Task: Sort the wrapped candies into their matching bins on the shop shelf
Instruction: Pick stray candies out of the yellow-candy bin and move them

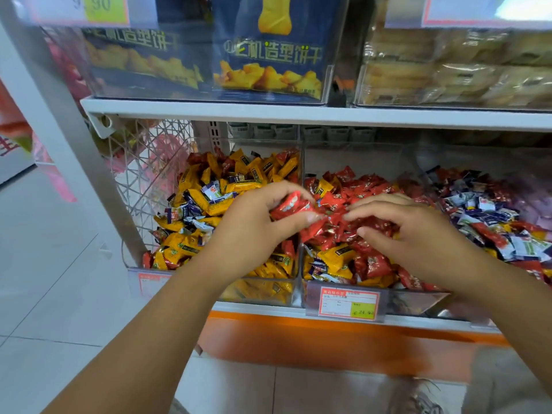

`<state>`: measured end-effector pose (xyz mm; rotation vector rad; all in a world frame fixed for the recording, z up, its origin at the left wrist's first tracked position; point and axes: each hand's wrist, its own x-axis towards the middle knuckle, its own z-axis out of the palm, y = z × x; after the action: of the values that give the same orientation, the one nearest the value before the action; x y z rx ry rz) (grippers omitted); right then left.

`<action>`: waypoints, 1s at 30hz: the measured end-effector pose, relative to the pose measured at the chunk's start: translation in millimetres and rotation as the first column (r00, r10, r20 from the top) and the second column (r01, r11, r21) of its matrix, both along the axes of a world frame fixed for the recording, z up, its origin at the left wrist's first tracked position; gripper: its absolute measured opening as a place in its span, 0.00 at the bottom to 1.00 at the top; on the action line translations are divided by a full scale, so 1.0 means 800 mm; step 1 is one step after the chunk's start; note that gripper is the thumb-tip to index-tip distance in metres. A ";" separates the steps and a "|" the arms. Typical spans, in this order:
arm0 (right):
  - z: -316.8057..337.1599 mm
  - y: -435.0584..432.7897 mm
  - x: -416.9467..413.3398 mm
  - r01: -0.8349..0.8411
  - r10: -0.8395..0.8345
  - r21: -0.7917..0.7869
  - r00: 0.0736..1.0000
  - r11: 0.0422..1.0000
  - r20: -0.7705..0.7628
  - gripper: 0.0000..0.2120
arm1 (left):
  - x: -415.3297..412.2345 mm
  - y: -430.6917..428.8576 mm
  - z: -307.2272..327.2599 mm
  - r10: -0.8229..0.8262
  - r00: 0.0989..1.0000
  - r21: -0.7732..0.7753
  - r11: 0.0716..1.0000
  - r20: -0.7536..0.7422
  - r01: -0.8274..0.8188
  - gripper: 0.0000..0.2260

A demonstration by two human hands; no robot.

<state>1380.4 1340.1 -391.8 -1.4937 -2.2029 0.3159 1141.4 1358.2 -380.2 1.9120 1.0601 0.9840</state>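
**Q:** Nearest first: what did your hands hold?

**A:** Your left hand (248, 234) pinched one red candy (291, 208) between thumb and fingertips, held clear of the heaps. Your right hand (424, 237) lay just beside it, fingers stretched low over the red pile (358, 186). Whether they nipped a wrapper, the view did not show.

**Q:** Where did that candy sit relative to the bins?

**A:** It sat about over the divider (302, 162) between the left bin (257, 295) and the middle bin (418, 303). It touched only your left hand, with your right fingertips close by. The middle bin, with the tag (349, 303) on its front, held mostly red. By judgement that was its home, one short move rightward.

**Q:** How far along was the sort?

**A:** Partway at best, by judgement. The left bin was mainly yellow candies (209, 201), yet red pieces showed along its back and at its front left corner. Blue-white ones lay across its middle. The middle bin carried yellow and blue-white strays near its front wall. Farther right, a blue-white heap (490, 216) was laced with red and yellow. Much picking remained in all three.

**Q:** And beyond?

**A:** The upper shelf bore blue boxes (268, 55) and pale packets (448, 70), no part of the job.
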 end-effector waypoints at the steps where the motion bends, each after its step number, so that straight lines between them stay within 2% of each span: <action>1: 0.002 -0.001 0.006 0.021 -0.021 0.009 1.000 1.000 -0.008 0.13 | 0.014 0.003 0.004 0.003 1.000 0.036 0.999 0.004 -0.003 0.05; 3: 0.006 -0.002 0.017 0.064 -0.063 0.018 0.998 0.998 -0.021 0.13 | 0.042 0.011 0.006 0.017 0.999 0.091 0.996 -0.049 -0.012 0.06; 5: 0.006 -0.003 0.028 0.093 -0.093 0.009 0.995 0.996 -0.026 0.13 | 0.066 0.022 -0.004 0.100 0.952 0.213 0.976 -0.288 -0.038 0.13; 7: 0.007 -0.004 0.037 0.115 -0.115 -0.021 0.993 0.993 -0.021 0.13 | 0.079 0.031 -0.022 0.223 0.783 0.367 0.930 -0.581 0.007 0.26; 8: 0.008 -0.005 0.041 0.126 -0.126 -0.034 0.992 0.991 -0.015 0.13 | 0.080 0.035 -0.029 0.261 0.723 0.397 0.917 -0.640 0.020 0.30; 9: 0.009 -0.005 0.044 0.136 -0.136 -0.044 0.991 0.990 -0.008 0.13 | 0.078 0.037 -0.032 0.270 0.710 0.397 0.918 -0.651 0.014 0.34; 11: 0.010 -0.006 0.048 0.149 -0.149 -0.060 0.989 0.987 0.008 0.14 | 0.065 0.038 -0.030 0.243 0.762 0.367 0.930 -0.600 -0.008 0.36; 13: 0.011 -0.006 0.043 0.138 -0.137 -0.082 0.990 0.987 0.018 0.14 | 0.042 0.029 -0.021 0.201 0.840 0.310 0.950 -0.504 -0.042 0.36; 15: 0.013 -0.006 0.031 0.102 -0.099 -0.069 0.994 0.992 0.046 0.14 | 0.010 0.017 -0.017 0.207 0.880 0.276 0.957 -0.427 -0.091 0.34; 19: 0.021 -0.003 -0.011 0.019 -0.019 0.008 0.997 1.000 0.080 0.15 | -0.071 -0.008 -0.022 0.318 0.829 0.319 0.931 -0.460 -0.181 0.24; 23: 0.021 0.007 -0.080 -0.126 0.122 0.091 0.991 0.988 0.047 0.13 | -0.148 -0.039 -0.030 0.438 0.734 0.312 0.896 -0.518 -0.315 0.16; 27: 0.004 0.026 -0.160 -0.308 0.305 0.008 0.947 0.952 0.101 0.13 | -0.202 -0.061 -0.045 0.438 0.682 0.234 0.897 -0.586 -0.375 0.14; 30: -0.012 0.047 -0.213 -0.349 0.354 -0.062 0.922 0.935 0.156 0.16 | -0.220 -0.071 -0.057 0.393 0.680 0.179 0.913 -0.619 -0.365 0.17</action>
<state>1210.0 1377.5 -401.6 -1.1677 -2.6128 0.3546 965.4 1301.3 -425.7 2.1719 1.9180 0.5312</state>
